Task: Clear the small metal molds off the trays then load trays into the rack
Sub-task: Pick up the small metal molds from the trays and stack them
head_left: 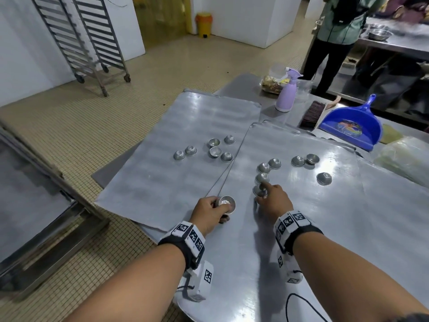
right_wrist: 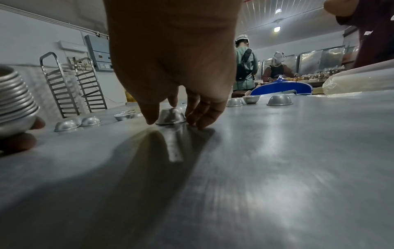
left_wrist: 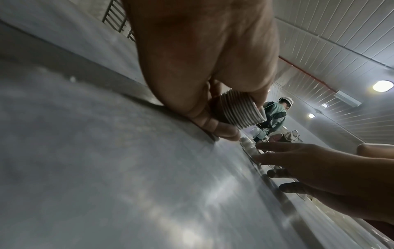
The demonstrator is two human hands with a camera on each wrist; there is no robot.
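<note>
Two flat metal trays overlap on the table: the left tray (head_left: 181,126) and the right tray (head_left: 325,217). Several small metal molds (head_left: 214,148) lie loose on the left tray. Several more, such as one mold (head_left: 324,178), sit on the right one. My left hand (head_left: 209,212) grips a nested stack of molds (head_left: 226,204) (left_wrist: 241,111) at the seam between the trays. My right hand (head_left: 271,201) reaches down onto the right tray. Its thumb and fingers (right_wrist: 200,116) close round an upturned mold (right_wrist: 170,116) (head_left: 258,190). The wheeled rack (head_left: 79,38) stands far left.
A purple spray bottle (head_left: 286,94), a brush (head_left: 310,115) and a blue dustpan (head_left: 352,126) sit behind the trays. A plastic bag (head_left: 406,156) lies at the right. A person (head_left: 334,36) stands beyond the table. A low steel bench (head_left: 34,182) is at my left.
</note>
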